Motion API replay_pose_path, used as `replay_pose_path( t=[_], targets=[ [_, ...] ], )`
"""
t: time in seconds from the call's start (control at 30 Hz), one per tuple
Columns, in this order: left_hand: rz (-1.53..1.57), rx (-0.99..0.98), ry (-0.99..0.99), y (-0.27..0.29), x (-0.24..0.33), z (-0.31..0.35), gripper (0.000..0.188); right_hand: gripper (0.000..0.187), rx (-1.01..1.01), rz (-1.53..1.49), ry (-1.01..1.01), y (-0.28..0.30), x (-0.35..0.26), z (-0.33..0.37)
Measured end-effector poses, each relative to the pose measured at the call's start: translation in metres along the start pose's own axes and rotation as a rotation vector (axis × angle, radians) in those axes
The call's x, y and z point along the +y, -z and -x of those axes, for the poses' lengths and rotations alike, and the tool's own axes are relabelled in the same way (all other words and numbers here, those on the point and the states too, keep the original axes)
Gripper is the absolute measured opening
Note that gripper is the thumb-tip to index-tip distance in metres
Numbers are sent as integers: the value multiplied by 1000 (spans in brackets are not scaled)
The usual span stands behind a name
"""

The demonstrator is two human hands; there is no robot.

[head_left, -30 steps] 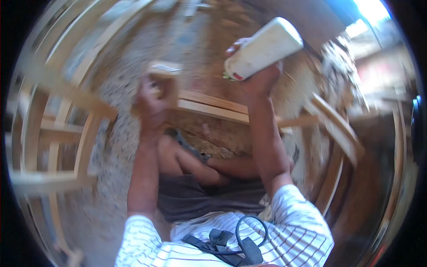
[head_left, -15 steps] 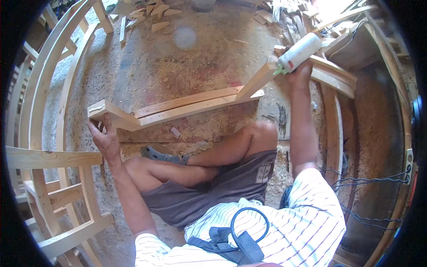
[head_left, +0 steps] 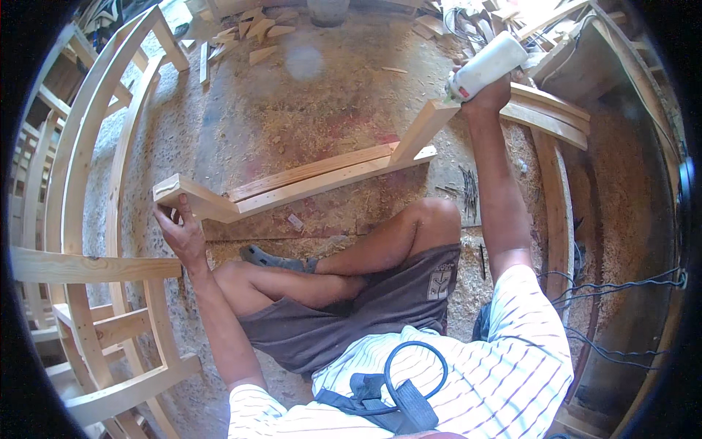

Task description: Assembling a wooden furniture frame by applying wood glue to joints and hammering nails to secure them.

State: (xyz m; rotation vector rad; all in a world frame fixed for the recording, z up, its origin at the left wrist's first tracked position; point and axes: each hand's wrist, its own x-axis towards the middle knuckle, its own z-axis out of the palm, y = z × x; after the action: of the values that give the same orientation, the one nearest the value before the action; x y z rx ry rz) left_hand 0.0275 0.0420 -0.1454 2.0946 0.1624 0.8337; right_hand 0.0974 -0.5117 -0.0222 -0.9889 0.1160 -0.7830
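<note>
1. Woodworker seated on a sawdust-strewn floor steadies a long wooden frame piece (head_left: pixel 314 175) running across mid-frame, its two ends angled.
2. Left hand (head_left: pixel 179 234), centre left, grasps the frame's near end block from below; half a second ago it held the same spot.
3. Right hand (head_left: pixel 486 91), upper right, is clenched around a white glue bottle (head_left: pixel 486 64), nozzle now tipped onto the far upright's top, having come down from above.
4. Curved wooden rails (head_left: pixel 88 139) stand at left; offcuts (head_left: pixel 252 33) litter the top.

White bottle's (head_left: pixel 486 67) nozzle tip behind the wooden frame's (head_left: pixel 307 179) upright end.
</note>
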Motion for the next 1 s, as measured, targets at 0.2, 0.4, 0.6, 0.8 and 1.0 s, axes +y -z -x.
replay_pose_path(
  t=[0.2, 0.4, 0.6, 0.8, 1.0],
  targets=[
    [-2, 1, 29, -1, 3, 1, 73, 27, 48, -59, 2, 15, 21, -14],
    [9, 6, 44, -5, -11, 1, 74, 27, 132, -11, 77, 44, 17, -36],
    [43, 3, 36, 2, -8, -1, 70, 29, 160, 18, 107, 41, 6, -33],
    [131, 62, 116, -8, -8, 7, 66, 52, -17, -166, -131, 131, -7, -41],
    [-78, 262, 22, 11, 61, 18, 62, 56, 212, 205, -654, 302, -18, 57]
  ],
)
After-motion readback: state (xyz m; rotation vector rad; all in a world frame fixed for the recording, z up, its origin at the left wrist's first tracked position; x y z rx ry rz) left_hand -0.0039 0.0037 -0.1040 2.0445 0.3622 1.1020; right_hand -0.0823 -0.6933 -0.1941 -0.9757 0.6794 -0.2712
